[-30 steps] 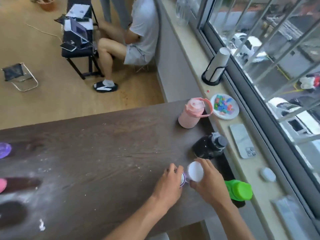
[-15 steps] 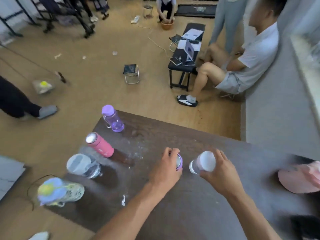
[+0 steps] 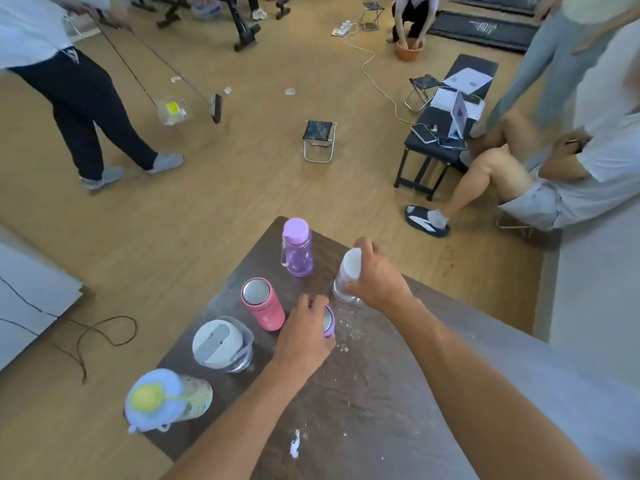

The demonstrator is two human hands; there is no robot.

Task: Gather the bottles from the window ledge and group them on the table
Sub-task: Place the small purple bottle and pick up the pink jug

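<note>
Head view: two bottles brought across to the group at the bench's far corner.

Since a second ago the view has swung from the window ledge to the bench (image 3: 398, 393) corner. The left hand (image 3: 304, 336) has its grip closed round a small purple-capped bottle (image 3: 328, 320); the right hand (image 3: 375, 284) grips the clear white-capped bottle (image 3: 346, 277). Both look near set-down beside the pink flask (image 3: 263, 303) and purple bottle (image 3: 297, 245). Ledge out of view.
</note>
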